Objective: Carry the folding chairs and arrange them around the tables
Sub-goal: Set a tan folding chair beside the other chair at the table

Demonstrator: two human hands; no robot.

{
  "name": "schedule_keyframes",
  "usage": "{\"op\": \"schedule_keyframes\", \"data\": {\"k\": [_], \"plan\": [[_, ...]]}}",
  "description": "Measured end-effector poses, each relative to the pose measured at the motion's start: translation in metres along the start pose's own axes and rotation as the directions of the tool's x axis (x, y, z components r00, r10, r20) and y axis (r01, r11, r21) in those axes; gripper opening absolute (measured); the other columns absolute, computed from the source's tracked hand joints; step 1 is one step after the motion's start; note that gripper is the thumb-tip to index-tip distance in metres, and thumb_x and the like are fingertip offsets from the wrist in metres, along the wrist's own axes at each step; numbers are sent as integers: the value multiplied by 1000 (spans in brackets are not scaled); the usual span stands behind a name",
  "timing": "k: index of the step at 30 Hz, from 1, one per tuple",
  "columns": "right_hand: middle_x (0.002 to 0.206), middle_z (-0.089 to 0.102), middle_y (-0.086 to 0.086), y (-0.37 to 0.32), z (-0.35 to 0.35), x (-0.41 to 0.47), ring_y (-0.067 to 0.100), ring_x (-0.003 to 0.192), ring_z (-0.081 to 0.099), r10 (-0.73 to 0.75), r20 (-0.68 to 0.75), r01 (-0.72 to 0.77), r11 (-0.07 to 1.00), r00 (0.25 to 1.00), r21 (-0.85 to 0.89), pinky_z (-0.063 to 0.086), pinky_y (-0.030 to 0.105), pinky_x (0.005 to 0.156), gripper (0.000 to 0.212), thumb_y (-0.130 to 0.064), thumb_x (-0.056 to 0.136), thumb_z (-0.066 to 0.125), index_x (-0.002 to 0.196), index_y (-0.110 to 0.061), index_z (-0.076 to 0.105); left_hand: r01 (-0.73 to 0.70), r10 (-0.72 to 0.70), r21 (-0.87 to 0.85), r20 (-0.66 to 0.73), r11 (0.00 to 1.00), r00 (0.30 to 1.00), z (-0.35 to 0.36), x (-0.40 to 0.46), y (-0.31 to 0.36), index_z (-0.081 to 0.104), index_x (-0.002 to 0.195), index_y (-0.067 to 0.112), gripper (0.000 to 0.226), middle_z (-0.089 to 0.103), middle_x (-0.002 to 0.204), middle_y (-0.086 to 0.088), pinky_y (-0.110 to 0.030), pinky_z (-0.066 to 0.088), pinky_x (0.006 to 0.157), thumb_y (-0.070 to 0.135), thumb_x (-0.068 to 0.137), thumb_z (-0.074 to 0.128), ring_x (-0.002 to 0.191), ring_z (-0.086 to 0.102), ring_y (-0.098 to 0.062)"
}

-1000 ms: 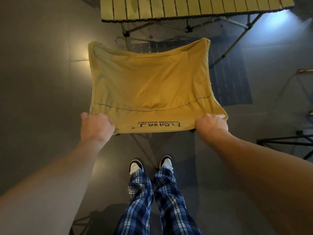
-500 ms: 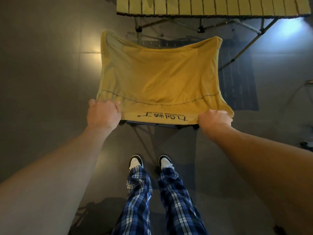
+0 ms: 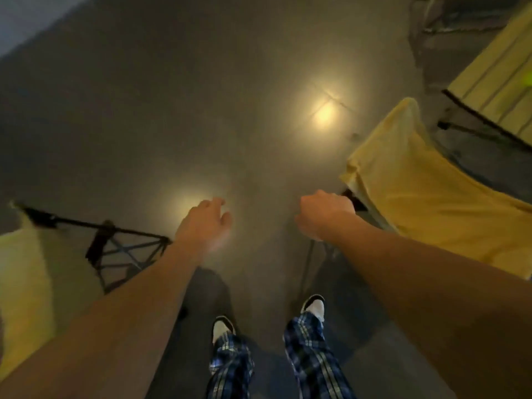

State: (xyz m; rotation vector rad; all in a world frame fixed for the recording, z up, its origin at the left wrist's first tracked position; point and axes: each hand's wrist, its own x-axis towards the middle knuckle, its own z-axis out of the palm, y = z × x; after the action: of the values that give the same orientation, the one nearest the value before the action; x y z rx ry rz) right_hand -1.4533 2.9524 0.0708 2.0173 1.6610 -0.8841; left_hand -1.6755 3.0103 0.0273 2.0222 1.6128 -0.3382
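My left hand [image 3: 205, 223] hangs loosely open over the bare floor [image 3: 172, 110] holding nothing, and my right hand [image 3: 324, 216] is curled by the near corner of the yellow chair [image 3: 417, 197], though I cannot tell whether it grips anything. That chair stands beside the slatted table [image 3: 501, 82], so I judge it placed. The next move calls for taking the 2nd chair [image 3: 23, 283] at my left with both hands.

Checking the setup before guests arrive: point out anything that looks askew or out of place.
The yellow chair at the lower left looks odd: its black frame juts out sideways across the floor, as if tipped or half folded. The chair beside the slatted table looks properly placed.
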Motion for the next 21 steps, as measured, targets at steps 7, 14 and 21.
{"op": "schedule_keyframes", "data": {"k": [7,14,21], "plan": [[130,60,11,-224,18,-6,35,117,59,-304,96,318,926,948,-205,47,38,88,34,-27,96,48,126,-18,61,467,-471,-81,-51,881,881,-2,-129,-216,52,132,18,40,56,129,-7,-43,47,97,38,99,42,116,52,-29],[105,58,6,-442,110,-44,30,91,60,-542,136,557,789,830,-260,46,35,65,44,-31,102,43,144,-22,34,722,-719,-351,167,596,674,56,-255,-372,33,144,16,82,46,142,-12,-47,43,100,61,81,61,127,46,-35],[133,41,13,-529,185,-60,40,122,41,-569,227,601,650,791,-464,43,50,91,56,-25,95,52,147,-31,30,587,-499,-462,310,665,809,128,-282,-400,12,152,38,73,30,154,-10,-49,41,104,45,92,51,133,40,-37]]}}
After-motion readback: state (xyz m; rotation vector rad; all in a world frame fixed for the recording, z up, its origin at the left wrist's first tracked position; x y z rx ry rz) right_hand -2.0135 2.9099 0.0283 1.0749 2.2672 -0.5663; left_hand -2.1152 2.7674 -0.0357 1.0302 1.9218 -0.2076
